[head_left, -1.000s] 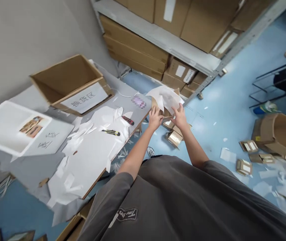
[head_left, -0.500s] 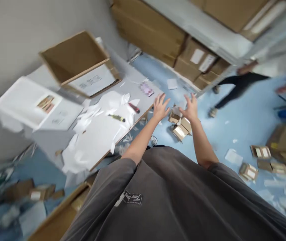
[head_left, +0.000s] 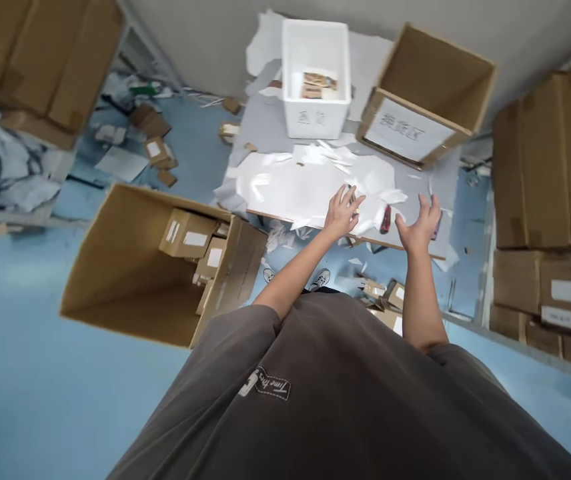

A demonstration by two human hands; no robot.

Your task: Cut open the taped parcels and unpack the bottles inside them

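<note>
Left hand [head_left: 344,213] and right hand [head_left: 419,227] hover at the tabletop [head_left: 438,190], fingers open. At the left hand's three o'clock lies the red cutter [head_left: 385,219].

Purple object [head_left: 436,229] partly behind right hand [head_left: 419,228]

Beyond the fingers [head_left: 435,208] of the right hand [head_left: 418,232], black characters on the white paper sheet [head_left: 405,130] of the open brown cardboard box [head_left: 438,73] end in "货区"; the first is unclear. Two characters on the white plastic bin [head_left: 333,129], beyond the left hand [head_left: 340,217], are too blurred to read. Nearer the wearer than both hands' fingers, the stitched patch [head_left: 274,385] on the dark grey shirt [head_left: 365,387] reads "Time", its second word unclear.
</note>
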